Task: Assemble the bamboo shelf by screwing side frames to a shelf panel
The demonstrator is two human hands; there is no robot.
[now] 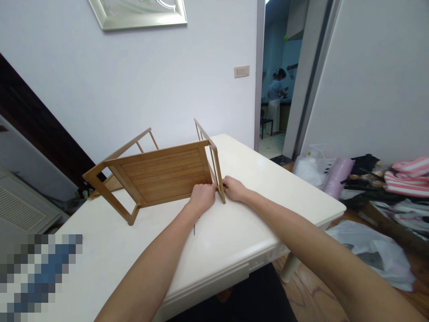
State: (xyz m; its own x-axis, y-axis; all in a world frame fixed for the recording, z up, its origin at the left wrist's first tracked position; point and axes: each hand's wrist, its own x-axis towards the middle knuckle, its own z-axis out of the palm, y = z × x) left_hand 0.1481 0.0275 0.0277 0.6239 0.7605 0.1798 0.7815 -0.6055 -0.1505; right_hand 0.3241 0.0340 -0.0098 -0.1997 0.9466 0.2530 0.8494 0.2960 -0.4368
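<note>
A small wooden shelf (164, 172) with a panel and open side frames lies tipped on its side on the white table (228, 241). My left hand (203, 197) is closed around the panel's lower right corner, next to the right side frame (217, 167). On the outer face of that frame, my right hand (234, 188) has its fingers curled together close against the wood. Whatever those fingers pinch is too small or hidden to make out. A thin dark metal rod (194, 229) shows beside my left forearm, partly covered by it.
A plastic bag (375, 255) lies on the floor at the right. Behind it are a pink roll (338, 176) and striped cloth (409, 176). Another person (275, 96) stands beyond the doorway. A wall runs along the table's far side.
</note>
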